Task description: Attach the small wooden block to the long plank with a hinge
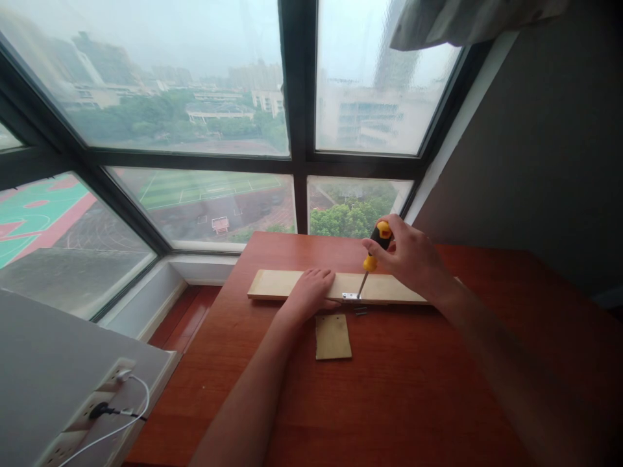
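A long pale wooden board (272,284) lies across the reddish-brown table (389,389). My left hand (314,288) grips it left of the middle, fingers over the top and thumb by the front edge. In my right hand (409,250) is a yellow and black screwdriver (370,263), my fingers closed round its handle. Its shaft slants down, the tip at the right end of a small silver hinge (351,296) on the board's front edge. Several small screws (361,311) lie just in front of the hinge. Nearer to me is a small thin wooden piece (333,337) with a hole near its top edge.
Large windows with dark frames (304,117) stand behind the table. At the lower left, a white cable (146,395) and a black plug (100,410) are in wall sockets beside the table edge. A grey wall (525,143) rises at the right, and cloth (472,23) hangs above.
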The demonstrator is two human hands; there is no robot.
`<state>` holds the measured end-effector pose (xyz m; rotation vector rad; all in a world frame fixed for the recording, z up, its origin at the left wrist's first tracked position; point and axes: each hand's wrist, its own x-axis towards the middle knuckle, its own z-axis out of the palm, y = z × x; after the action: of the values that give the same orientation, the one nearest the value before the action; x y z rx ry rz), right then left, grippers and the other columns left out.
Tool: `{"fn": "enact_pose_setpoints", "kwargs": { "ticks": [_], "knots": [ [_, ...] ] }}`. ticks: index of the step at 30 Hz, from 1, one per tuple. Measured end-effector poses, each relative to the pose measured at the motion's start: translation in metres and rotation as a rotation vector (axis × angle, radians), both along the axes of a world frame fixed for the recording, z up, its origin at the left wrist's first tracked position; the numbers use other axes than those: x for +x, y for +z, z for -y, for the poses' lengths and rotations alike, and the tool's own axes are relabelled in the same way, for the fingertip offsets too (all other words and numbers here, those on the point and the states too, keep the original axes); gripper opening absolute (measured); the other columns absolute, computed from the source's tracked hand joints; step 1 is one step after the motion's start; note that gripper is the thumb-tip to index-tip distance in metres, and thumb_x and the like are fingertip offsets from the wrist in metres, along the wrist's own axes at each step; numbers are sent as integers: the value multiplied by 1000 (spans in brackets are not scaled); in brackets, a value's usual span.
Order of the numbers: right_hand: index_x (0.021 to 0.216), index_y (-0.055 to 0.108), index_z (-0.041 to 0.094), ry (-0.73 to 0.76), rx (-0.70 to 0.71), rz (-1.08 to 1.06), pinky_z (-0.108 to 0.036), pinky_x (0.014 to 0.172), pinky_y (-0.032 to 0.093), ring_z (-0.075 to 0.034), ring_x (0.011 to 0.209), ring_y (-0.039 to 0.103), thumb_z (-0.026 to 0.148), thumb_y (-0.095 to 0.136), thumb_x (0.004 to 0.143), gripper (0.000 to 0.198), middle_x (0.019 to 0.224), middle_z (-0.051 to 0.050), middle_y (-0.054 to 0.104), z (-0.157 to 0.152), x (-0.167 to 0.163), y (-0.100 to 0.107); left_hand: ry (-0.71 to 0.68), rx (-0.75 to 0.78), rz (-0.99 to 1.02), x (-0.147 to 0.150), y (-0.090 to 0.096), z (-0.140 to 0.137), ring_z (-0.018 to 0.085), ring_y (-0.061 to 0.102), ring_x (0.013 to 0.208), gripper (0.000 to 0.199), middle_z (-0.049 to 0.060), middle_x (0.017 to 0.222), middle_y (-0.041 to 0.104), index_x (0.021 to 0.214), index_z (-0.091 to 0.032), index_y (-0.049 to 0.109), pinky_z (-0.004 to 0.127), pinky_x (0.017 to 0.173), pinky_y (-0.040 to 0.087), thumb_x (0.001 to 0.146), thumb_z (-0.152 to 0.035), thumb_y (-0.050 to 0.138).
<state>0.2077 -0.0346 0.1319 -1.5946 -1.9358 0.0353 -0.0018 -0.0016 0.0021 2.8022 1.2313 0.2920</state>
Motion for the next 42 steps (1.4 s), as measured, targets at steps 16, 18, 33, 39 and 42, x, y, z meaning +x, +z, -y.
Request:
{"fn": "enact_pose_setpoints", "kwargs": {
  "ticks": [16,18,33,39,42],
  "knots": [
    [103,57,22,-44,43,83,-33,57,46,-22,67,63,54,57,82,38,83,-5,67,2,-1,-1,4,5,5,-1,0,1,29,57,110,60,13,117,61,114,-16,52,36,94,42,68,-43,78],
    [109,55,22,88,-41,-55,-32,61,49,-20,70,64,45,55,85,33,92,-6,68,2,0,1,5,-2,8,0,0,1,28,57,109,58,12,117,61,114,-18,52,36,93,42,68,-43,78],
    [106,55,24,-61,67,174,-30,52,38,-23,64,62,54,54,84,37,77,-3,67,3,-4,0,5,-10,27,0,1,1,29,57,109,56,13,116,62,112,-18,52,37,92,42,67,-41,78],
    [104,59,24,-51,64,162,-32,56,42,-23,65,63,50,56,83,33,78,-5,69,1,1,4,13,-16,36,0,0,1,29,57,107,55,11,114,62,111,-19,53,38,93,42,67,-42,78],
    [105,59,23,-42,66,79,-33,60,45,-22,64,63,45,56,84,31,79,-5,68,2,0,7,8,-17,36,0,-1,2,29,57,106,56,12,114,61,110,-19,53,37,93,41,67,-43,78]
  ]
}}
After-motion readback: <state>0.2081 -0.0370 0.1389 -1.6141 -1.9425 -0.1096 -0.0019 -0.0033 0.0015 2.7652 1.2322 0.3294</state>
